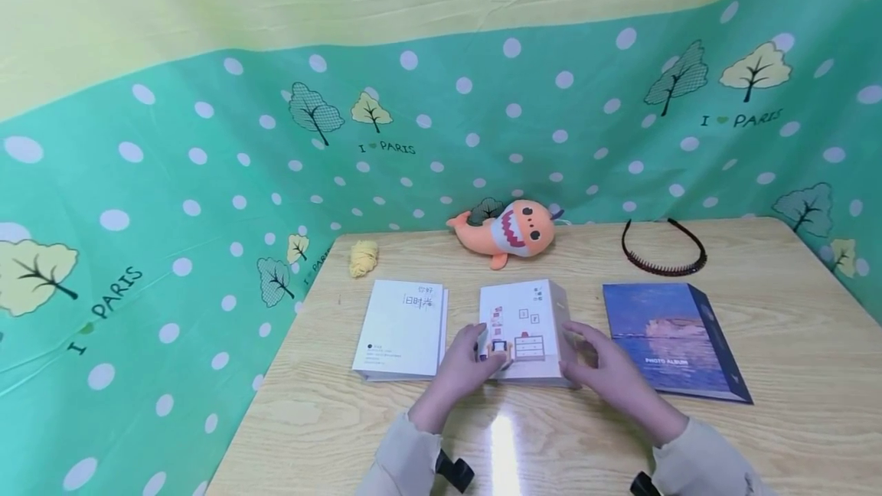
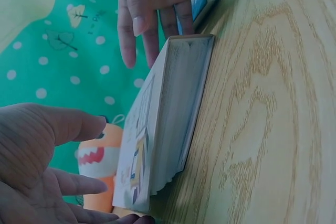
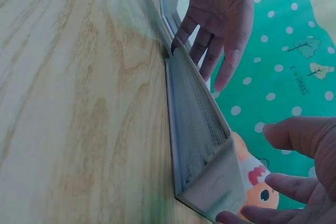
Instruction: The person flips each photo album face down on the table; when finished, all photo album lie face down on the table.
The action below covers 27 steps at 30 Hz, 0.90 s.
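A thick white photo album (image 1: 517,305) with a small printed room scene lies flat on the table between both hands, its spine to the right. By its left edge is my left hand (image 1: 465,364), fingers loosely extended and thumb above the cover. In the right wrist view, the fingertips of the left hand (image 3: 220,19) are right at the cover's free edge. Close beside the spine, my right hand (image 1: 609,370) has its fingers and thumb spread apart. The album's page block (image 2: 181,93) shows at the near side in the left wrist view.
Another white album (image 1: 400,324) lies to the left, a blue photo album (image 1: 654,327) to the right. Behind are a yellow bundle (image 1: 363,259), an orange plush shark (image 1: 492,237) and a dark toothed headband (image 1: 664,268). A green dotted cloth (image 1: 475,113) hangs around the wooden table (image 1: 296,435).
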Tool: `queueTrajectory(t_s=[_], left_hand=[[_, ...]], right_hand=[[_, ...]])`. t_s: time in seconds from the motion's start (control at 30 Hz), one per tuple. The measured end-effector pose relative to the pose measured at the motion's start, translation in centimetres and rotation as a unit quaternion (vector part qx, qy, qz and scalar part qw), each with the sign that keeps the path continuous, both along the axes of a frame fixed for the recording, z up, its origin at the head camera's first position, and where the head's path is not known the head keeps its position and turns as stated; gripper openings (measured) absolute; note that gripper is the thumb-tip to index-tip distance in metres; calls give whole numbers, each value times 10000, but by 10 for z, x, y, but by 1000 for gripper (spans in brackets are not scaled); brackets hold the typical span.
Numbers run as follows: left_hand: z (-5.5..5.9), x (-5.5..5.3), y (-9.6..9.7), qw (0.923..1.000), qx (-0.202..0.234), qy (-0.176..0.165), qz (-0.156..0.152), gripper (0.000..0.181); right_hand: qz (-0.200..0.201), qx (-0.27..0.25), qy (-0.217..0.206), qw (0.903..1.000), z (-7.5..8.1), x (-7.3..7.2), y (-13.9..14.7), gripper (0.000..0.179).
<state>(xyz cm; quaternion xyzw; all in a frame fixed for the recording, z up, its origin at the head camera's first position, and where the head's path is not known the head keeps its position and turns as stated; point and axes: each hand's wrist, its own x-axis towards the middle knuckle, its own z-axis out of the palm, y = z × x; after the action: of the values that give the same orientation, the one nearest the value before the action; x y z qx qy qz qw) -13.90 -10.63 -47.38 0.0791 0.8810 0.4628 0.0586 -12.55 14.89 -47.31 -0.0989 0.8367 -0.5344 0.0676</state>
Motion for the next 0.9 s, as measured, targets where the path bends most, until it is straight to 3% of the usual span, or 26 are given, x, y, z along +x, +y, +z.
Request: queueTrajectory(t_s=[0.17, 0.33, 0.6, 0.9], left_hand=[[2, 5, -4, 9996, -259, -101, -18, 70], [8, 9, -12, 9984, -537, -145, 74, 68], [20, 11, -27, 9969, -770, 144, 103, 62], [30, 13, -49, 9930, -967, 650, 185, 56]], right_hand=[[-200, 131, 294, 9993, 3, -2, 0, 63], [-345, -30, 283, 9990, 8, -5, -1, 57], [-409, -271, 278, 9984, 16, -8, -1, 52], [-179, -504, 385, 9978, 20, -12, -9, 53]])
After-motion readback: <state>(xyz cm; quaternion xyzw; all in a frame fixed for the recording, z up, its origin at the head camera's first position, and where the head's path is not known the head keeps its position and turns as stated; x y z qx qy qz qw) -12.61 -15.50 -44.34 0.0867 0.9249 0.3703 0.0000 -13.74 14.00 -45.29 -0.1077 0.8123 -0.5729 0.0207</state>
